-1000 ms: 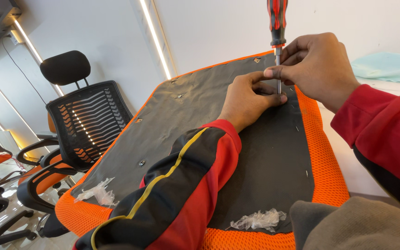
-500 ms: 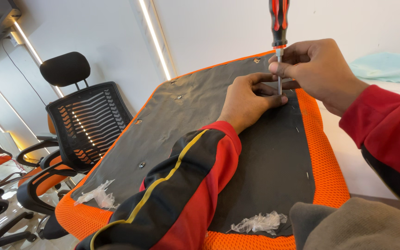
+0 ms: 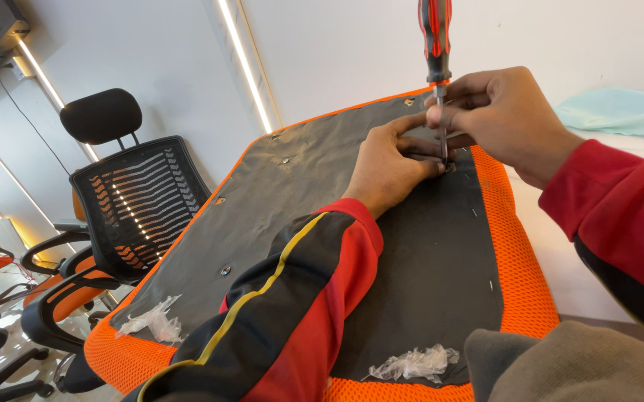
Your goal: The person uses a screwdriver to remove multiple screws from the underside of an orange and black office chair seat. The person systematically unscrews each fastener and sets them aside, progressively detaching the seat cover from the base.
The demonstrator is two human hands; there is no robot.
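A red-and-black-handled screwdriver [image 3: 435, 52] is held upright over the far right corner of an upturned seat cushion [image 3: 515, 253], whose black underside cloth is bordered by orange mesh. The tool's long axis runs nearly vertical, handle up and out of the top of the view, with the thin metal shaft pointing down at the cloth just inside the orange border.

The shaft is pinched just below the handle by the thumb and forefinger of the right hand [image 3: 504, 123], while the remaining fingers are curled loosely behind it. The left hand [image 3: 389, 167] is laid flat against the cloth directly below, its fingertips pressed together around the spot where the tip meets the surface; whether a screw is being steadied there cannot be told, since the tip is hidden between the fingers.

So the tip lies immediately ahead of the left fingertips and straight beneath the right ones, and both hands are touching or nearly touching at the shaft. The right hand is the nearer one to the handle, which is not gripped at all.

Small metal fasteners [image 3: 225, 270] are seen dotted along the left edge of the cloth. Two crumpled scraps of clear plastic [image 3: 151, 321] are left near the near edge, one towards each corner. A black mesh office chair [image 3: 139, 201] stands beyond the left edge.
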